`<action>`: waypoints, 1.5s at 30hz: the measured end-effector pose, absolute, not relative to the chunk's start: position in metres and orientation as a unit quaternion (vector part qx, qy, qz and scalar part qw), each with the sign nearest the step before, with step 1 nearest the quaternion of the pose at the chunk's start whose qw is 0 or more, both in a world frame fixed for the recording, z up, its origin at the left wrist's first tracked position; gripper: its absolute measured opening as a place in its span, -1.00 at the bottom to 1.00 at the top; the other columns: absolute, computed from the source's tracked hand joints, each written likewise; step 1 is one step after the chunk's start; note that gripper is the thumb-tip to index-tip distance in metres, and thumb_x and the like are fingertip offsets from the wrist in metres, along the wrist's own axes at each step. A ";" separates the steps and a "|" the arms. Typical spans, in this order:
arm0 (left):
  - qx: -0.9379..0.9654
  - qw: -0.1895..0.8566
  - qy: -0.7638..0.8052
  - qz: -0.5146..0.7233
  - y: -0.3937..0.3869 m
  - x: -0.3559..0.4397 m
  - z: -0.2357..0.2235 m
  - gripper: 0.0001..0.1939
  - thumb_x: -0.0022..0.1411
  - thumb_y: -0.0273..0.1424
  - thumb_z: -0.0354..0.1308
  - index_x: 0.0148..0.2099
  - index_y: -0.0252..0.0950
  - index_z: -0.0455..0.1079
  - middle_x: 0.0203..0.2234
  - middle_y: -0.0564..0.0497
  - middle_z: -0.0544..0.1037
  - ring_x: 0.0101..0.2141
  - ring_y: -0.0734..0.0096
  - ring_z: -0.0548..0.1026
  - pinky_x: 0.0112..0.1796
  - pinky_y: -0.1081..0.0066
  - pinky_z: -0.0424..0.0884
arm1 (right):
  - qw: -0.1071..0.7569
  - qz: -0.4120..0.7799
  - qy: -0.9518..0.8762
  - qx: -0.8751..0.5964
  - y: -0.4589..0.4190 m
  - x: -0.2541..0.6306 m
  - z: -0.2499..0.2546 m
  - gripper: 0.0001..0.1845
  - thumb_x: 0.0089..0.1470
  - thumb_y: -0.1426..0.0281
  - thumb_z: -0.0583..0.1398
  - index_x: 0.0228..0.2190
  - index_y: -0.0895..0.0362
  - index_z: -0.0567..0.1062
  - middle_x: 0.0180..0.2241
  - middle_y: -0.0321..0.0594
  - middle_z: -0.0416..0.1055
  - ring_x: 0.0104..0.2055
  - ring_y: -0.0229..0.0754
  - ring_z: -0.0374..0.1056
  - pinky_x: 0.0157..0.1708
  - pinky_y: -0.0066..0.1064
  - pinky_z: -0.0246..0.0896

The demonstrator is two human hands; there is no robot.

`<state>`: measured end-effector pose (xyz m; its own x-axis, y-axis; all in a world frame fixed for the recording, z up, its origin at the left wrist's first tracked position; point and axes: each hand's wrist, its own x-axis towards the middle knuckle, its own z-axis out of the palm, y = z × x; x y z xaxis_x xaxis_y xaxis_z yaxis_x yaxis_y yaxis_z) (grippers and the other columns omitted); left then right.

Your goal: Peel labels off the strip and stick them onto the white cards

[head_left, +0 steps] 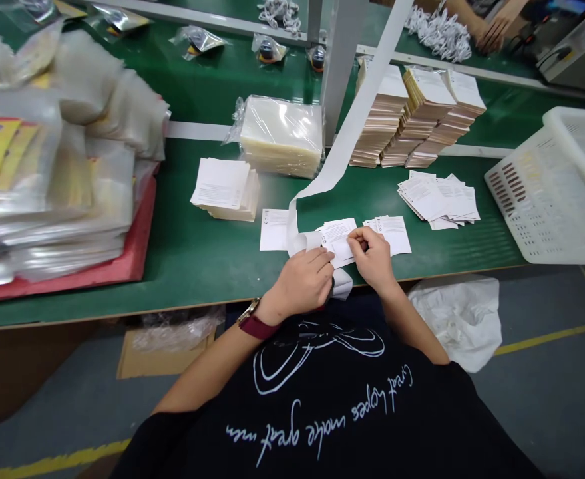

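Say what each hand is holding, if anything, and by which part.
The right hand pinches a printed paper by its right edge. The left hand has fingertips at the paper's lower left; whether they grip it cannot be told.

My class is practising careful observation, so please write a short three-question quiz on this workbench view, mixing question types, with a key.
1. True or false: the wristwatch is on the right wrist.
2. What stands just right of the pile of loose printed slips?
A) A red tray
B) A white plastic basket
C) A plastic-wrapped stack
3. Fill in: the long white strip curls down to the green table beside the ____ hand.

Key: 1. False, it is on the left wrist. 2. B. 3. left.
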<state>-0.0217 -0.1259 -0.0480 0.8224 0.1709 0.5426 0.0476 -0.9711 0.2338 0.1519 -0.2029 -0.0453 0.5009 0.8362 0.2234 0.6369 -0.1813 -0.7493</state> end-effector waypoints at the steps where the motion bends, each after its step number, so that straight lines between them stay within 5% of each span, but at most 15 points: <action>1: 0.949 0.106 0.057 0.292 -0.126 -0.022 -0.048 -0.85 0.19 -0.55 0.03 -0.32 -0.41 0.44 -0.17 -0.20 0.60 -0.12 0.11 0.54 -0.18 0.20 0.53 | 0.413 0.115 -0.489 -0.759 -0.203 0.152 -0.046 -0.89 0.10 0.42 0.12 -0.45 0.06 0.41 -0.45 -0.30 0.43 -0.40 -0.21 0.28 -0.31 -0.35 0.20; 27: 0.955 0.115 0.057 0.266 -0.124 -0.020 -0.050 -0.82 0.21 -0.53 0.03 -0.28 -0.39 0.47 -0.10 -0.20 0.59 -0.12 0.10 0.52 -0.20 0.14 0.50 | 0.252 -0.049 -0.585 -0.769 -0.204 0.145 -0.058 -0.77 0.25 0.39 0.00 -0.34 0.09 0.44 -0.37 -0.12 0.46 -0.28 -0.04 0.25 -0.22 -0.19 0.02; 31: 0.953 0.111 0.055 0.275 -0.124 -0.020 -0.051 -0.82 0.21 -0.54 0.03 -0.29 -0.40 0.47 -0.13 -0.18 0.60 -0.14 0.11 0.53 -0.21 0.15 0.51 | 0.225 -0.034 -0.553 -0.802 -0.204 0.142 -0.056 -0.77 0.23 0.35 0.05 -0.16 0.13 0.46 -0.32 -0.06 0.44 -0.24 0.02 0.27 -0.21 -0.17 0.02; 34: 0.951 0.110 0.054 0.283 -0.124 -0.020 -0.052 -0.82 0.20 -0.54 0.03 -0.27 -0.41 0.48 -0.16 -0.17 0.62 -0.13 0.11 0.54 -0.20 0.16 0.52 | 0.232 -0.037 -0.482 -0.844 -0.203 0.151 -0.054 -0.63 0.21 0.27 0.12 0.01 0.14 0.40 -0.24 -0.02 0.41 -0.25 0.02 0.29 -0.24 -0.21 0.03; 41: 0.952 0.100 0.061 0.284 -0.124 -0.020 -0.053 -0.83 0.20 -0.54 0.05 -0.25 -0.41 0.49 -0.09 -0.17 0.60 -0.07 0.09 0.53 -0.15 0.14 0.55 | 0.212 0.020 -0.501 -0.839 -0.200 0.162 -0.043 -0.62 0.11 0.19 0.22 -0.09 0.14 0.47 -0.38 -0.10 0.44 -0.25 0.04 0.31 -0.22 -0.20 0.10; 45: 0.953 0.092 0.067 0.280 -0.124 -0.019 -0.053 -0.84 0.19 -0.54 0.08 -0.24 -0.43 0.48 -0.03 -0.20 0.57 -0.01 0.03 0.52 -0.11 0.13 0.55 | 0.298 0.092 -0.472 -0.825 -0.201 0.160 -0.043 -0.52 0.01 0.30 0.27 -0.01 0.14 0.42 -0.47 -0.25 0.40 -0.35 -0.07 0.31 -0.28 -0.27 0.15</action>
<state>-0.0194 -0.1236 -0.0534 0.8340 0.1786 0.5220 0.0756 -0.9742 0.2125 0.1598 -0.2014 -0.0428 0.5374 0.8334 0.1291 0.7237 -0.3771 -0.5779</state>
